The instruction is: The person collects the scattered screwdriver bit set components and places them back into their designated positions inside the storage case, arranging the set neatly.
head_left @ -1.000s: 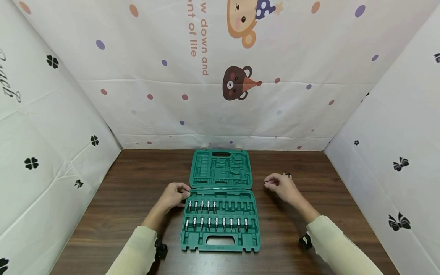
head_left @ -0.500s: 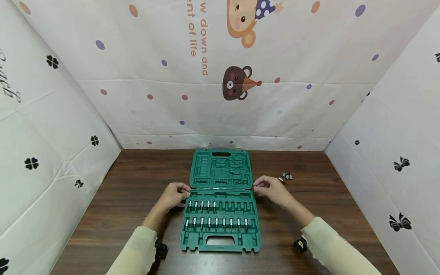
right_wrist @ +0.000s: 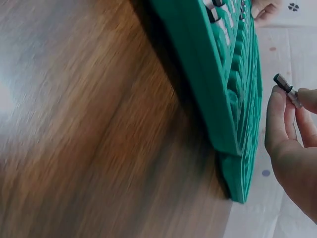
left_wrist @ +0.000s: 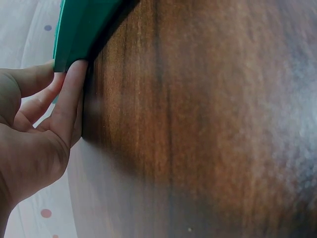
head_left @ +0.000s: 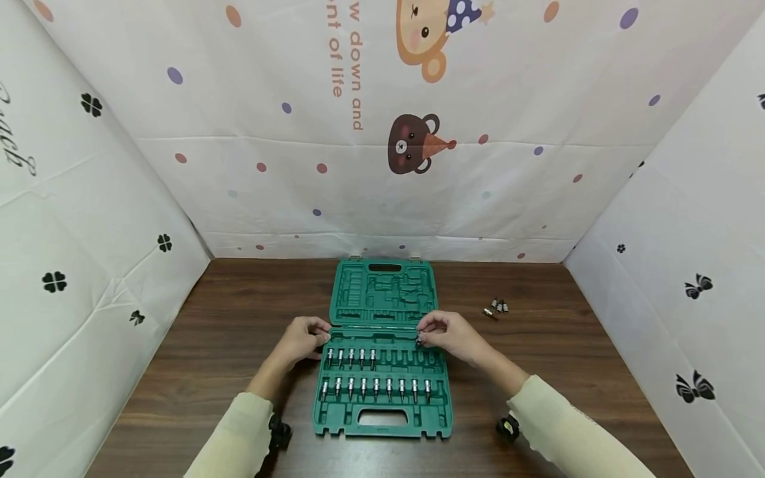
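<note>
My right hand [head_left: 449, 336] pinches a small metal cylindrical bit [right_wrist: 286, 89], tip down over the green plastic case [head_left: 382, 398]; left hand [head_left: 303, 340] grips its left edge.

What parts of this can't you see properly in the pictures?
- Tip shape of the bit pinched by the right hand: too small in the head view, covered by fingers in the right wrist view.
- Loose bits on the table: too small to count surely.
- Left hand fingertips at the green case: hidden behind its edge in the left wrist view.
</note>
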{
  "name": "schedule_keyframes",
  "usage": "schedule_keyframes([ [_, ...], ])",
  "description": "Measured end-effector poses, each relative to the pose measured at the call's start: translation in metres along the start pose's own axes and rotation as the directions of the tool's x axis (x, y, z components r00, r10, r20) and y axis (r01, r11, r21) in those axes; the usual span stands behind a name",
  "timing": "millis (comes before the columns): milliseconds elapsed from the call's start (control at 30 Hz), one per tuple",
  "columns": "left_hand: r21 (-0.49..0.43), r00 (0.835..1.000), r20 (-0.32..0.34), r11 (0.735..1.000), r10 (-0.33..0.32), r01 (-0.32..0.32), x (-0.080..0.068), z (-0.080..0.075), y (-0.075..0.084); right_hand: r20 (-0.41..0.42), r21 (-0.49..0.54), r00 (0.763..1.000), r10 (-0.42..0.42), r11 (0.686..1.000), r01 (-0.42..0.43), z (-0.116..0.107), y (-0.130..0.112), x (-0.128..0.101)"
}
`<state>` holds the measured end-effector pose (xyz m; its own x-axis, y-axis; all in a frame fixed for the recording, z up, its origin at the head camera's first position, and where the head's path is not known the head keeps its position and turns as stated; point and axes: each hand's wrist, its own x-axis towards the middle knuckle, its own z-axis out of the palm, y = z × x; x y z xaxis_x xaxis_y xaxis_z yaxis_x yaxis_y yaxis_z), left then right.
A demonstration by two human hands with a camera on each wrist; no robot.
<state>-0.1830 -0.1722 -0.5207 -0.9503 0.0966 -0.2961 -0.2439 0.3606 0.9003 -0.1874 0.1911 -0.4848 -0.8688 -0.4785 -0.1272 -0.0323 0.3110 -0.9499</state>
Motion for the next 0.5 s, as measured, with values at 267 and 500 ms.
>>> schedule_keyframes([
  [267,0.004,1.000,0.003,1.000,0.000,0.000,-0.001,0.000,0.000,0.037,-0.042,0.999,-0.027,0.999,0.029,0.018,-0.004,0.009],
  [500,0.005,1.000,-0.002,1.000,-0.003,0.003,-0.001,0.000,0.001,0.078,-0.134,0.996,-0.048,0.989,0.058,0.033,-0.011,0.021],
])
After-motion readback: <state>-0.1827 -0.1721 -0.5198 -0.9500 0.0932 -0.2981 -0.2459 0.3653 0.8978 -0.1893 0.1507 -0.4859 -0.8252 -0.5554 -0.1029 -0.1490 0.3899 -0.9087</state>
